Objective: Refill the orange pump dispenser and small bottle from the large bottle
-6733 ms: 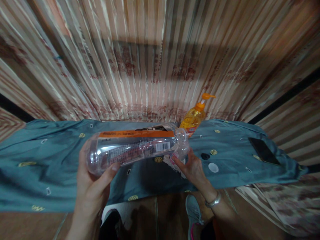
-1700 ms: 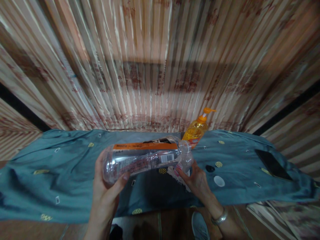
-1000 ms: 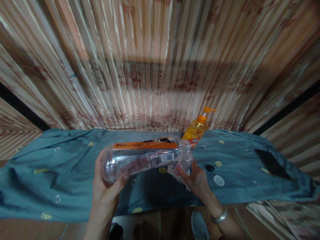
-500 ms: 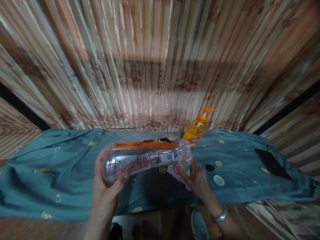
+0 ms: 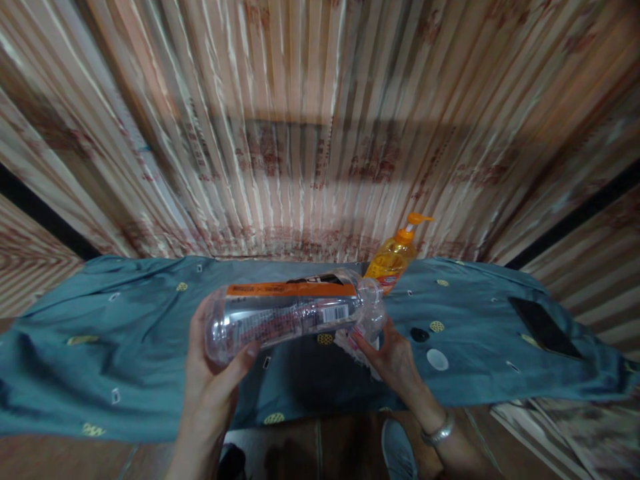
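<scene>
A clear plastic bottle (image 5: 290, 317) with an orange and silver label lies sideways in the air above the cloth, its neck to the right. My left hand (image 5: 217, 373) wraps around its base, the thumb on the near side. At the neck, my right hand (image 5: 387, 357) pinches a crumpled whitish wad (image 5: 350, 343), which looks like thin plastic or tissue; I cannot tell which. Part of it hangs below the fingers. Behind the neck stands a pump bottle (image 5: 393, 261) of yellow liquid with an orange pump top.
A blue-green patterned cloth (image 5: 145, 347) covers the table. To the right lie a small black disc (image 5: 419, 335), a round whitish disc (image 5: 437, 360) and a dark flat phone-like object (image 5: 545, 327). A pleated curtain (image 5: 300, 167) hangs behind. Below, a shoe (image 5: 399, 450) shows on the floor.
</scene>
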Tool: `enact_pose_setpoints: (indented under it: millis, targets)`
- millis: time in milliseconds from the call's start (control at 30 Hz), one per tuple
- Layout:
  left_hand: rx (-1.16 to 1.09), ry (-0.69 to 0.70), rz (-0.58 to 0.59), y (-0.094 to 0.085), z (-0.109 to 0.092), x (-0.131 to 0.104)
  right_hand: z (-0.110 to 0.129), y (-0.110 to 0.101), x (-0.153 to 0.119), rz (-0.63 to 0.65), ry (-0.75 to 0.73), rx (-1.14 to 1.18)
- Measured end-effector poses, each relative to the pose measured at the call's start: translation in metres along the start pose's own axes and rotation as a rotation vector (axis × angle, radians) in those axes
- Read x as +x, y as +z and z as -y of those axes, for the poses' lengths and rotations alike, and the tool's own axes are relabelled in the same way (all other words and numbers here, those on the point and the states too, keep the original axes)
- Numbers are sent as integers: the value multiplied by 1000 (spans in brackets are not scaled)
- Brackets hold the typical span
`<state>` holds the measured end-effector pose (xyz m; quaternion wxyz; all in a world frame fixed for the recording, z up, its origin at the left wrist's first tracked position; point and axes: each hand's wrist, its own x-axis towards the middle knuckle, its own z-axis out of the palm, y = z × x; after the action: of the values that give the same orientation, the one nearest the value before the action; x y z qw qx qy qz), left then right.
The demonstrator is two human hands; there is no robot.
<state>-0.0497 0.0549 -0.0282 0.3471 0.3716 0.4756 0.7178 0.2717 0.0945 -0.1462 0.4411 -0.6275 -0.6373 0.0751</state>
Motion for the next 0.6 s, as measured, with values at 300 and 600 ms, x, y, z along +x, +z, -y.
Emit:
enact_pose_setpoints:
  millis: [300, 600]
  targets:
    - [13, -1, -20, 6, -4, -5, 3, -4, 2, 22, 6, 11]
    - [6, -5, -4, 2, -2, -1, -8, 3, -2, -4, -12, -35]
